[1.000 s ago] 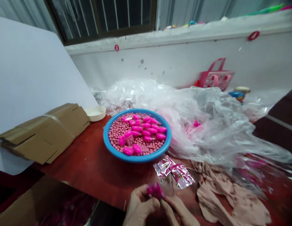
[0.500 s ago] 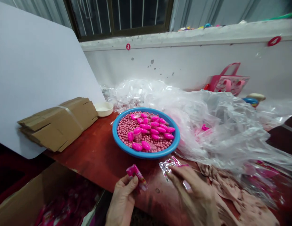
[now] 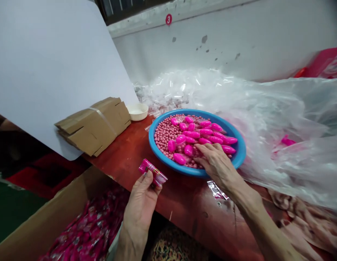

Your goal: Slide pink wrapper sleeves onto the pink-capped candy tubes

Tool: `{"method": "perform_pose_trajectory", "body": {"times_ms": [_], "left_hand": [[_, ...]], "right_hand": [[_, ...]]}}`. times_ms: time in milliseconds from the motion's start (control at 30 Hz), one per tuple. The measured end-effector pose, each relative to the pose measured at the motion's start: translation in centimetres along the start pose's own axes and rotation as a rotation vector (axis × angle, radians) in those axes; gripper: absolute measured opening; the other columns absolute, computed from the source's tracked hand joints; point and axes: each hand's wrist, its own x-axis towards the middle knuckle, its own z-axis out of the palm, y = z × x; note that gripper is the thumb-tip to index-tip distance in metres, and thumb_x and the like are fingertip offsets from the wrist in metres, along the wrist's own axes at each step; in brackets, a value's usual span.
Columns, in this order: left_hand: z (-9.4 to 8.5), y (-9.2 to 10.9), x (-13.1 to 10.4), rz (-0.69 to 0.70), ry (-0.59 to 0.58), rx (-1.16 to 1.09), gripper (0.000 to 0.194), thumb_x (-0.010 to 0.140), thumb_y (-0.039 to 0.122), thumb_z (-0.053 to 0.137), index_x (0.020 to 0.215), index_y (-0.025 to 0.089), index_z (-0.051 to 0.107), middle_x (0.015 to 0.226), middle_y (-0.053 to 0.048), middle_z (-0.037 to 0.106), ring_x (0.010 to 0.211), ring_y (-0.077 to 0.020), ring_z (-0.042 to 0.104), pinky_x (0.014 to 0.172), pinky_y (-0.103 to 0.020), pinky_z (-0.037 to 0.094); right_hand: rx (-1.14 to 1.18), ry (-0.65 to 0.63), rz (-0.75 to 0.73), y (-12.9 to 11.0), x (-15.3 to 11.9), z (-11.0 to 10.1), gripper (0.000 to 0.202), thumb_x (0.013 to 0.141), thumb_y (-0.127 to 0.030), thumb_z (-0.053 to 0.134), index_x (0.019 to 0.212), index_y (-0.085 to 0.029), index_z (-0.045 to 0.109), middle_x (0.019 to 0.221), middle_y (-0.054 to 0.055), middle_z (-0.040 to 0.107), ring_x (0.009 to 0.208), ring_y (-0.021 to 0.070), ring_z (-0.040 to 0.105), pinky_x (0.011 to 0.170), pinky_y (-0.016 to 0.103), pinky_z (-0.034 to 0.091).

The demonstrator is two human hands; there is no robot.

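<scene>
Nearest, an open brown cardboard box holds shiny magenta packets. The left hand, at the near edge of a worn red tabletop, pinches a glossy pink printed packet between thumb and fingers. The right hand dips bent fingers into a round blue plastic basin, among small dusty-pink beads and bright-pink oval pieces; whether it grips any, I cannot tell. Beyond lie crumpled clear plastic bags.
</scene>
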Motion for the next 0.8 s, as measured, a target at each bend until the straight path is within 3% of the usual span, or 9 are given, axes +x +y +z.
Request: {"method": "perform_pose_trajectory", "body": {"times_ms": [167,300,433,533,633,700,800], "left_hand": [[0.5,0.2,-0.2,0.025,0.041,-0.003,0.029,0.085,-0.001,0.047,0.066,0.010,0.065,0.058,-0.002,0.067,0.052,-0.0106,0.063,0.043,-0.018,0.049],[0.7,0.0,-0.6,0.020,0.067,-0.005,0.030,0.086,-0.002,0.046,0.066,0.011,0.065,0.060,-0.002,0.067,0.052,-0.0100,0.063,0.046,-0.018,0.051],[0.7,-0.4,-1.0,-0.003,0.075,-0.004,0.030,0.086,-0.002,0.045,0.068,0.012,0.065,0.061,-0.002,0.068,0.053,-0.0099,0.064,0.046,-0.018,0.051],[0.9,-0.8,-1.3,-0.029,0.075,-0.006,0.026,0.087,0.000,0.045,0.073,0.011,0.065,0.065,-0.003,0.069,0.057,-0.0111,0.066,0.045,-0.018,0.051],[1.1,-1.1,-1.6,-0.037,0.079,-0.022,0.028,0.087,0.000,0.044,0.072,0.012,0.064,0.063,-0.002,0.068,0.056,-0.0104,0.065,0.046,-0.018,0.051],[1.3,-1.3,-1.7,-0.034,0.080,-0.032,0.029,0.088,0.001,0.044,0.070,0.013,0.065,0.061,-0.001,0.067,0.054,-0.0101,0.064,0.046,-0.019,0.050],[1.5,-1.9,-1.8,-0.030,0.079,-0.028,0.029,0.087,0.003,0.046,0.071,0.013,0.067,0.063,-0.002,0.068,0.055,-0.0111,0.063,0.050,-0.021,0.051]], "right_hand": [[0.006,0.046,-0.042,0.0,-0.1,0.8,0.025,0.089,-0.019,0.037,0.084,-0.016,0.062,0.079,0.010,0.058,0.079,0.0253,0.045,0.071,0.038,0.041],[0.007,0.077,-0.065,0.0,-0.4,1.1,0.026,0.086,-0.014,0.033,0.085,-0.015,0.059,0.079,0.012,0.058,0.077,0.0253,0.045,0.072,0.039,0.040],[0.014,0.141,-0.012,-0.3,-0.2,0.6,0.027,0.089,-0.015,0.031,0.084,-0.013,0.058,0.079,0.013,0.060,0.076,0.0259,0.048,0.069,0.039,0.041],[0.080,0.260,0.040,-1.2,-0.7,-0.6,0.030,0.093,-0.019,0.029,0.091,-0.011,0.058,0.088,0.015,0.062,0.086,0.0276,0.052,0.076,0.041,0.043],[0.217,0.379,0.113,-3.1,-3.0,-1.9,0.029,0.096,-0.025,0.030,0.105,-0.012,0.054,0.096,0.013,0.062,0.086,0.0225,0.058,0.075,0.035,0.048],[0.337,0.361,0.176,-4.6,-5.4,-2.5,0.028,0.098,-0.027,0.032,0.112,-0.017,0.053,0.094,0.007,0.065,0.071,0.0158,0.062,0.061,0.025,0.051],[0.580,0.309,0.253,-6.8,-9.0,-2.6,0.029,0.094,-0.035,0.044,0.115,-0.023,0.060,0.099,0.005,0.070,0.086,0.0195,0.067,0.064,0.024,0.056]]}}
